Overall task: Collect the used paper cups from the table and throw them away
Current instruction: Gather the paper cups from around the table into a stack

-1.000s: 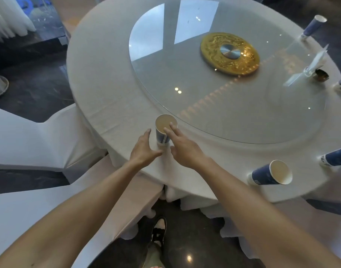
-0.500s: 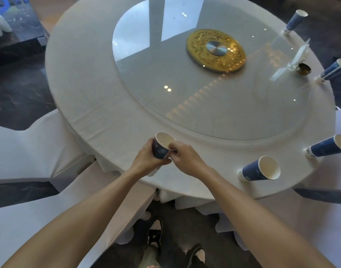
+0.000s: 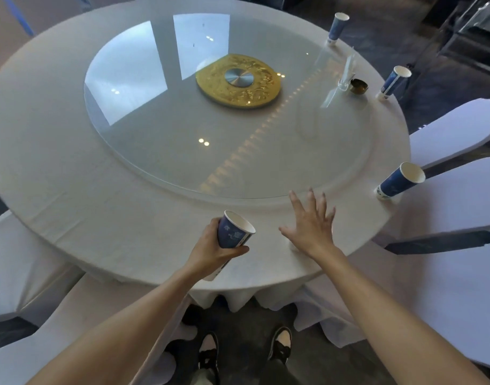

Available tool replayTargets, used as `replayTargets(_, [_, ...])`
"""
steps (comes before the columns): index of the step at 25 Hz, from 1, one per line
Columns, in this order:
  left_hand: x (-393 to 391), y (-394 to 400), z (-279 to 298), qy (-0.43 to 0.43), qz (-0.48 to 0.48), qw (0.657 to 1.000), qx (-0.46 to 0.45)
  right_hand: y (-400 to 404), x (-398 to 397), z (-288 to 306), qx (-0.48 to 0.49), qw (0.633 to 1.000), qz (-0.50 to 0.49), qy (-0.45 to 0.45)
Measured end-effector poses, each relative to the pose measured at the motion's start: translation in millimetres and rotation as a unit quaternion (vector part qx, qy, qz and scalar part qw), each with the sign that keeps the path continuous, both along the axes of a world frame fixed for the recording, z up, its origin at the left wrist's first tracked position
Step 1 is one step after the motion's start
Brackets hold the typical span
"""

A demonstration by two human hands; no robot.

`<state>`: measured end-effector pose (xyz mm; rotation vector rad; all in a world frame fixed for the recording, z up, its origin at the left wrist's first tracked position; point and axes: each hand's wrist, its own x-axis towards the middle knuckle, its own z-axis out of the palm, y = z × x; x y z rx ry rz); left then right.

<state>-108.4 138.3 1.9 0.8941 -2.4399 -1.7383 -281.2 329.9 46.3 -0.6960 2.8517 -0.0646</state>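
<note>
My left hand (image 3: 210, 251) is shut around a blue paper cup (image 3: 234, 232) with a white inside, held tilted just above the near edge of the round table (image 3: 99, 218). My right hand (image 3: 310, 223) hovers flat over the tablecloth to its right, fingers spread and holding nothing. A small white bit shows under its wrist; I cannot tell what it is. Three more blue cups stand along the right rim: a near one (image 3: 401, 180), a middle one (image 3: 395, 81) and a far one (image 3: 337, 27).
A glass turntable (image 3: 238, 151) with a gold centre disc (image 3: 238, 80) fills the table's middle. A dark ashtray (image 3: 359, 86) and a clear stand (image 3: 346, 76) sit near the right rim. White-covered chairs (image 3: 460, 195) crowd the right and the left (image 3: 24, 259).
The cup left the table, first held in both hands; now my left hand holds it alone. My right hand let go and moved right with fingers spread. The view shifted right.
</note>
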Motion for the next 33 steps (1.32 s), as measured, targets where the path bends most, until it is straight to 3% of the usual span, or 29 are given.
replayTargets(3, [-12.0, 32.4, 2.7, -0.007, -0.002, 1.000, -0.016, 34.2, -23.9, -15.0, 0.041, 0.995, -0.038, -0.078])
replayTargets(6, [-27.9, 71.7, 5.1, -0.026, 0.001, 0.999, -0.039, 68.6, -41.2, -19.3, -0.041, 0.984, -0.031, -0.171])
replayTargets(11, [-70.8, 134.4, 6.8, -0.053, -0.047, 0.993, -0.092, 130.3, -80.1, 10.6, -0.168, 0.976, -0.064, -0.123])
replayTargets(18, [-165.8, 246.0, 3.8, -0.068, -0.162, 0.983, -0.049, 246.6, -152.0, 65.1, -0.380, 0.901, -0.165, -0.129])
replayTargets(25, [-248.7, 327.0, -21.7, -0.043, -0.291, 0.955, 0.032, 334.2, -151.1, 28.7, -0.286, 0.910, -0.193, -0.228])
replayTargets(29, [-262.2, 346.6, -48.1, -0.035, -0.332, 0.940, 0.068, 340.1, -139.2, -12.8, -0.271, 0.878, -0.241, -0.312])
replayTargets(33, [-264.6, 353.5, -78.8, -0.064, -0.384, 0.921, 0.030, 339.2, -130.4, -65.1, -0.270, 0.851, -0.280, -0.354])
